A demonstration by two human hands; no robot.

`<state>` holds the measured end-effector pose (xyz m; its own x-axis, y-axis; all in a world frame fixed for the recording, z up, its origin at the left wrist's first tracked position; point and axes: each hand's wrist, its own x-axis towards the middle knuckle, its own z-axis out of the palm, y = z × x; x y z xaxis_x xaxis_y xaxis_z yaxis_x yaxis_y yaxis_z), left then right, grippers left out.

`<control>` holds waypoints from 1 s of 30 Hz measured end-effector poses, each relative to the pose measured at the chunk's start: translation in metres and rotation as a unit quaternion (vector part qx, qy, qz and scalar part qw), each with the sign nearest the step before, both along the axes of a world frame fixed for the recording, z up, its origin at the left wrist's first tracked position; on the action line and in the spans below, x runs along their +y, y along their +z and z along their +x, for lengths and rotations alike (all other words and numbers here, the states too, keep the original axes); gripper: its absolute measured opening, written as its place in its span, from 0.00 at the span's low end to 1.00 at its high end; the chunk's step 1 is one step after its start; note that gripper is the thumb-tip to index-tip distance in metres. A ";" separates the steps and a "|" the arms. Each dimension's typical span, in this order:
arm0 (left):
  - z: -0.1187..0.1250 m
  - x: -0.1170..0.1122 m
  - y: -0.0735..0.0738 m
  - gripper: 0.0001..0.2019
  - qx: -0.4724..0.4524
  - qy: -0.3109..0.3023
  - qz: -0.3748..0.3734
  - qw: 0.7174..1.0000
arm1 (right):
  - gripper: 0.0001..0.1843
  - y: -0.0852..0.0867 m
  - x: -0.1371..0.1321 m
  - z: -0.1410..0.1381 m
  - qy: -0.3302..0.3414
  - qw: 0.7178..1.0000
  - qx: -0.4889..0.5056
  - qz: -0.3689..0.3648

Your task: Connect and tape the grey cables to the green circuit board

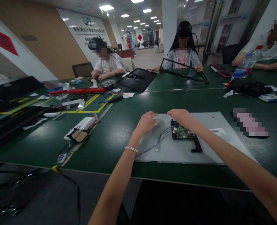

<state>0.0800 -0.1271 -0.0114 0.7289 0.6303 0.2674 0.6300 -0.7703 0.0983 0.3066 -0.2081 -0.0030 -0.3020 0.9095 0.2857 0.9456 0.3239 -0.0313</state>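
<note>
A flat grey panel (208,122) lies on the green table in front of me. My left hand (147,121) is over its far left corner, with the fingers stretched loosely inward; I see nothing held. My right hand (181,118) is at the panel's far edge, just above a green circuit board (185,132); its fingertips bend down out of sight. The board sits on a black bracket (196,146) on the panel. Grey cables (160,137) run from the board to the panel's near left side.
A white battery-like pack (81,128) with cables lies to the left. At right are a phone (249,123), a water bottle (247,64) and a black bundle (248,87). Across the table a person holds a black frame (185,71) beside a black panel (137,79); two others sit nearby.
</note>
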 end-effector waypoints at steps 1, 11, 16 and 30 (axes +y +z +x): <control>0.002 -0.002 0.004 0.14 -0.017 -0.008 -0.003 1.000 | 0.16 0.001 -0.008 0.014 -0.016 1.000 0.007 0.003; 0.052 -0.059 0.014 0.34 -0.004 -0.190 -0.102 0.977 | 0.17 -0.025 -0.044 0.064 -0.093 0.994 0.061 -0.004; 0.053 -0.065 0.002 0.39 0.016 -0.171 -0.142 0.975 | 0.14 -0.027 -0.040 0.049 -0.099 0.993 0.057 -0.023; 0.054 -0.063 0.001 0.40 0.011 -0.172 -0.149 0.974 | 0.13 -0.033 -0.041 0.052 -0.091 0.989 0.102 -0.052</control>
